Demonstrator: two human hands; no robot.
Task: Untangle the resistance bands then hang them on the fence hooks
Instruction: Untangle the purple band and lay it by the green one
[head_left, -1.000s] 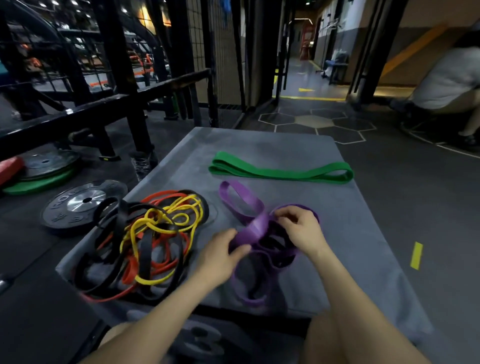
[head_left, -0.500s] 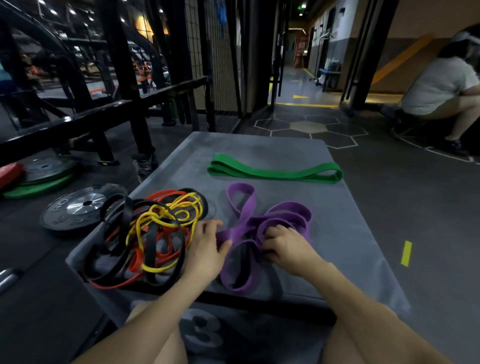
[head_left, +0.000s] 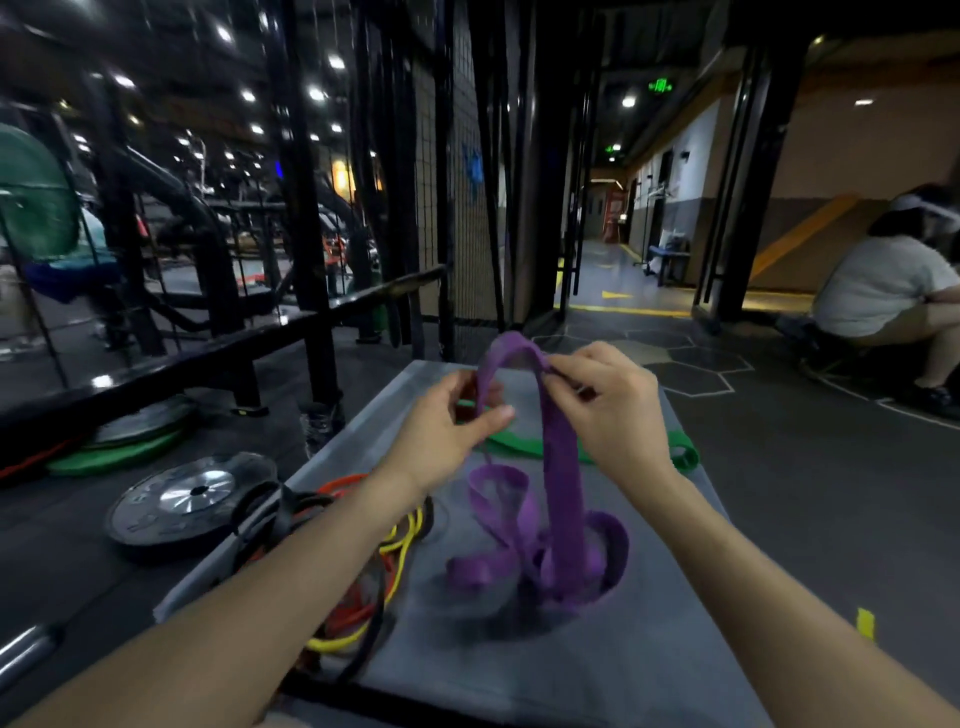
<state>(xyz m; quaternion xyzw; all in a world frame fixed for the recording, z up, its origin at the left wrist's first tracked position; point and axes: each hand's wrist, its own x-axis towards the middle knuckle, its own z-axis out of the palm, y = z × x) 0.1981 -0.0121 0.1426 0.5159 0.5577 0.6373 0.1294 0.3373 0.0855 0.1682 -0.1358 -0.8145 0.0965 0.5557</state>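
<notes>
**A:** Head view — what can't you make out?

**B:** I lose part of the green band (head_left: 524, 444): both hands and the raised purple strap cover its middle, so only its ends show beyond the purple band (head_left: 558, 493). The tangled pile of orange, yellow and black bands (head_left: 363, 577) left of the purple band is partly under my left forearm, and I cannot tell which strand crosses which. Everything is a little motion-blurred.

**B:** As for each grip: my left hand (head_left: 447, 431) pinches one side of the purple band's raised loop between thumb and fingertips, and my right hand (head_left: 613, 410) pinches the loop's top on the other side. The loop arches above the worktop (head_left: 649, 654); its lower coils lie twisted on it.

**A:** Materials?

**B:** The purple band is a flat, wide, matte rubber strap. The green one is flat too. The pile's bands are thinner.

**A:** And the room?

**B:** The worktop is a grey padded box top. Left of the purple band, a weight plate (head_left: 192, 499) lies on the dark floor. Beyond it stands a black mesh fence (head_left: 452, 182). Far right, a seated person (head_left: 883, 291).
</notes>
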